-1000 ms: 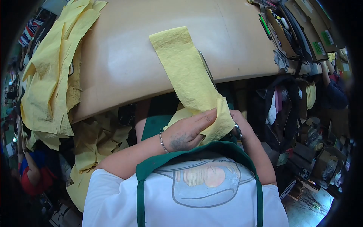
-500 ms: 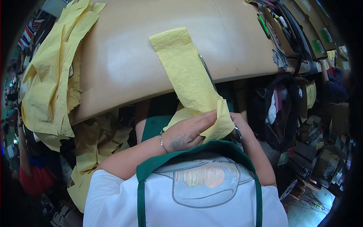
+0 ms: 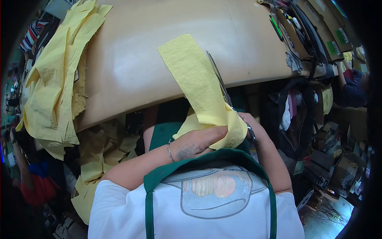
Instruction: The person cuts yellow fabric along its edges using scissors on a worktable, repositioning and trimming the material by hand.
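My left hand [image 3: 199, 141] is closed on a long yellow sheet [image 3: 191, 71], thumb on top and fingers hidden under it. The sheet's far end reaches over the table [image 3: 139, 51], and its near end is folded by my hands. Scissors [image 3: 219, 77] lie along the sheet's right edge, their blades pointing away from me and slightly apart. My right hand [image 3: 250, 125] is closed around the scissors' handle, which partly shows below the blades.
Yellow sheets [image 3: 51, 79] hang over the table's left edge, with more yellow pieces [image 3: 99, 151] below. At the right stand cardboard boxes [image 3: 322, 24], pens [image 3: 275, 28] and a dark bag [image 3: 294, 123]. People work at both sides.
The scissors' blades have parted and shifted a little left at the tip. The sheet's far end has changed shape and dipped slightly, and my left hand has moved slightly down.
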`<action>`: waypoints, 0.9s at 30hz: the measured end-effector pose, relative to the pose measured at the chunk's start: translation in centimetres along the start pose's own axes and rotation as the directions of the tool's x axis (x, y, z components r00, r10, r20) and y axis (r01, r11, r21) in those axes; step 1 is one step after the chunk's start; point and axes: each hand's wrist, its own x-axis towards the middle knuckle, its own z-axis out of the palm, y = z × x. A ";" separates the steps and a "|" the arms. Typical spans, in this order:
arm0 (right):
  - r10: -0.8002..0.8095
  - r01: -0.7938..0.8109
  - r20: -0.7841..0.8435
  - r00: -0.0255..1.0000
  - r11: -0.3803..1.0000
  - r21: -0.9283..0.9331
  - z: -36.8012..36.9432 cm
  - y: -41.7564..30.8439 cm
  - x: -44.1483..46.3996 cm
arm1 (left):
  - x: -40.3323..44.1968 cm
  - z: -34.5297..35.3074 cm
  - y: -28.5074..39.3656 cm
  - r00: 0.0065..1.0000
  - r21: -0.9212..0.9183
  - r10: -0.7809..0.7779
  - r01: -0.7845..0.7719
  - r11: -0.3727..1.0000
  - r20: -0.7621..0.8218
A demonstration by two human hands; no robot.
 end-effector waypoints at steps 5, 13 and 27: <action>-0.050 0.048 -0.032 0.998 0.997 -0.066 0.1 0.0 -0.3 | 0.1 0.0 -0.2 1.000 -0.027 -0.008 0.009 1.000 0.025; -0.050 0.042 -0.081 0.995 0.994 -0.103 0.1 0.4 -0.7 | -0.2 0.5 -0.5 0.999 0.033 0.033 -0.032 0.999 -0.008; 0.030 -0.039 -0.107 0.994 0.996 -0.082 0.0 -0.2 -1.4 | -0.3 0.5 -0.6 0.994 0.094 0.091 -0.085 0.992 -0.063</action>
